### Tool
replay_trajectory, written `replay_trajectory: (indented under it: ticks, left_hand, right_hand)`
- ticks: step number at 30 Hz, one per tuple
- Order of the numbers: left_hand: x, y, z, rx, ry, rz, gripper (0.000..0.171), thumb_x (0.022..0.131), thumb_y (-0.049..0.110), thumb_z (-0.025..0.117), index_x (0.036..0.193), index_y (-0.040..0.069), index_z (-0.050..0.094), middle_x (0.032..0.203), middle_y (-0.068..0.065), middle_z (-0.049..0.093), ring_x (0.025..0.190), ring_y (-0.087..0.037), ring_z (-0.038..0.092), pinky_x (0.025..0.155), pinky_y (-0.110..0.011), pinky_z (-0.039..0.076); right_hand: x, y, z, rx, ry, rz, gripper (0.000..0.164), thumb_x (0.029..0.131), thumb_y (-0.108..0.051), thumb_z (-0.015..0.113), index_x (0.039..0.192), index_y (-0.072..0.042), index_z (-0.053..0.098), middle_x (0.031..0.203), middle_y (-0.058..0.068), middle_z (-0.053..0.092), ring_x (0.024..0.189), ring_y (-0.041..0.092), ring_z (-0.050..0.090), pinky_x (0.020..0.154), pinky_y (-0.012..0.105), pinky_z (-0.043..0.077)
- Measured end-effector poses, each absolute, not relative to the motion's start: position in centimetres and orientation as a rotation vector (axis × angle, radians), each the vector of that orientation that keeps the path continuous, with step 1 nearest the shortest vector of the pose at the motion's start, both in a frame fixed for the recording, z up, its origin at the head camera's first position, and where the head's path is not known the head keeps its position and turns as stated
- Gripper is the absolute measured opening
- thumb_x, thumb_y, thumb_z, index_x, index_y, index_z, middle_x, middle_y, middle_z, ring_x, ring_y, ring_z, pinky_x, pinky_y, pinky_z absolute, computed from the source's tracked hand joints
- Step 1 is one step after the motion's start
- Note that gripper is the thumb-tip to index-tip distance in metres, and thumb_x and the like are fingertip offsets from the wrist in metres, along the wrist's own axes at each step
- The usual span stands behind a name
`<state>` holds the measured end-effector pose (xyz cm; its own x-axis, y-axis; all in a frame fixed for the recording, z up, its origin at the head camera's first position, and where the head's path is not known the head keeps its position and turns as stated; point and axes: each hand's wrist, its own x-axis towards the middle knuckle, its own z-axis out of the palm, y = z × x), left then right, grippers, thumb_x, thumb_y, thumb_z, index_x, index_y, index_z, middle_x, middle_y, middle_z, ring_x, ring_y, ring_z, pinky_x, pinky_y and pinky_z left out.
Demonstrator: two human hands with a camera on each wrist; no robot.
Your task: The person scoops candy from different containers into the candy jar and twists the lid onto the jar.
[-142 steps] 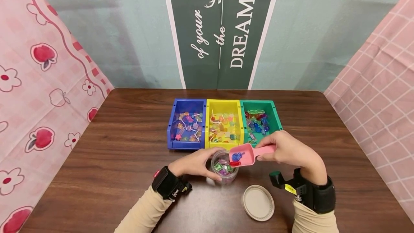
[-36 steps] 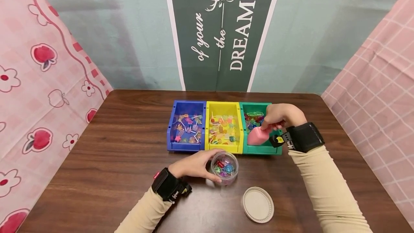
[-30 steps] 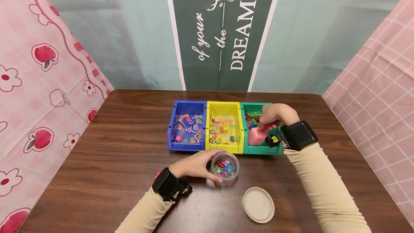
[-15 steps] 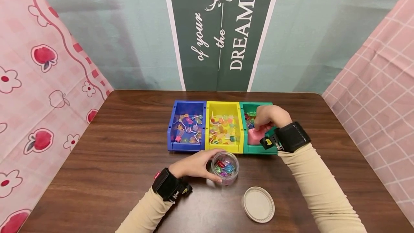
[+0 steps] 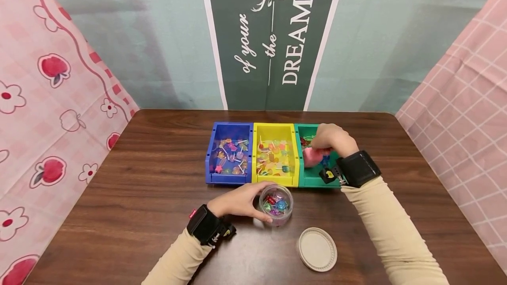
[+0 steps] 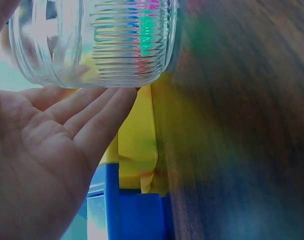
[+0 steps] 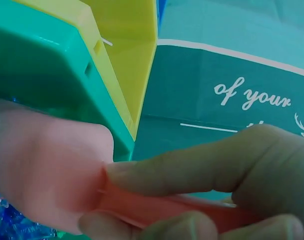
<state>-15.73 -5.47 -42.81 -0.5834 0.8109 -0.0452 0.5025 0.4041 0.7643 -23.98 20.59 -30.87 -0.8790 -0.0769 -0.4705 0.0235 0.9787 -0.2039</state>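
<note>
Head view: I log the left hand [image 5: 241,200] holding the clear jar [image 5: 280,220], fingers and thumb curved around its side; the jar stands upright on the table [image 5: 138,214], bright trinkets [image 5: 276,204] inside. The right hand [image 5: 333,139] grips the pink scoop [image 5: 312,158] by its handle, thumb on top, scoop within the green bin [image 5: 318,182]. I cannot tell its load. The lid [image 5: 317,250] lies near the jar.

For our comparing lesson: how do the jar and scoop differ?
The jar is clear; the scoop is opaque pink. The jar stands on the table; the scoop is at the green bin. Both are held: the jar by the left hand, the scoop by the right hand.
</note>
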Motion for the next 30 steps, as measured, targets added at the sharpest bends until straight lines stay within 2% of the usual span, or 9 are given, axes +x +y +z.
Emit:
replay_trajectory:
  ticks: [12,30]
  left_hand:
    - [-15.8,-5.4,-42.9,1.121,2.244,1.022,0.084,0.073,0.040,0.076,0.141,0.010,0.037,0.131,-0.008,0.056,0.118,-0.016,0.050,0.103,-0.039,0.045]
    - [-15.8,-5.2,-42.9,1.107,2.228,1.041,0.083,0.073,0.038,0.077,0.140,0.011,0.038,0.132,-0.005,0.056,0.119,-0.014,0.050,0.104,-0.037,0.044]
  right_hand:
    - [-21.8,21.7,-30.9,-0.077,2.659,-0.238,0.040,0.084,-0.025,0.064,0.050,-0.010,0.051,0.045,-0.001,0.043,0.043,0.013,0.043,0.047,0.027,0.034]
    - [-18.6,23.1,-32.3,0.000,2.698,-0.377,0.040,0.085,-0.012,0.055,0.046,-0.012,0.048,0.042,-0.002,0.042,0.041,0.013,0.040,0.041,0.024,0.029]
